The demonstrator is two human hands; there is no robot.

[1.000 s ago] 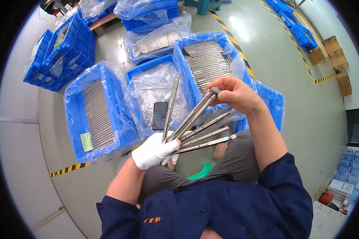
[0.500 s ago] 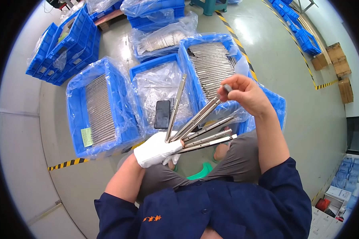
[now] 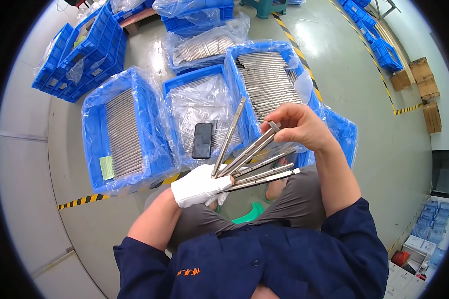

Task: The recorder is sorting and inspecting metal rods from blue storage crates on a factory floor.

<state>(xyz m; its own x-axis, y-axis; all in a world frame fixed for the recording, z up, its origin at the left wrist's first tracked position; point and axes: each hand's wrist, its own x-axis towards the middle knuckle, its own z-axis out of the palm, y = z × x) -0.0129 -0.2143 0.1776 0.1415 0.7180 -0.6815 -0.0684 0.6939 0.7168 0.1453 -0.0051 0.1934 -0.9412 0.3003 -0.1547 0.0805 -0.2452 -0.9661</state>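
Observation:
My left hand (image 3: 199,185), in a white glove, is closed around the lower ends of several slim metal rods (image 3: 257,144). They fan out up and to the right; holes show along some of them, and one has a white tip. My bare right hand (image 3: 300,127) pinches a small dark grey metal piece (image 3: 274,126) between thumb and fingers. That piece sits at the upper end of one of the middle rods; whether it fits around the end or only touches it I cannot tell.
Plastic-lined blue crates with rows of metal rods stand at left (image 3: 127,134) and right (image 3: 267,84). A black phone (image 3: 202,141) lies on plastic in the middle crate (image 3: 189,79). Stacked blue crates (image 3: 87,60) stand at far left. Yellow-black tape (image 3: 297,47) marks the floor.
My right hand has come down and slightly left, bringing the grey piece to the rod's end. The rods in my left hand have shifted slightly right.

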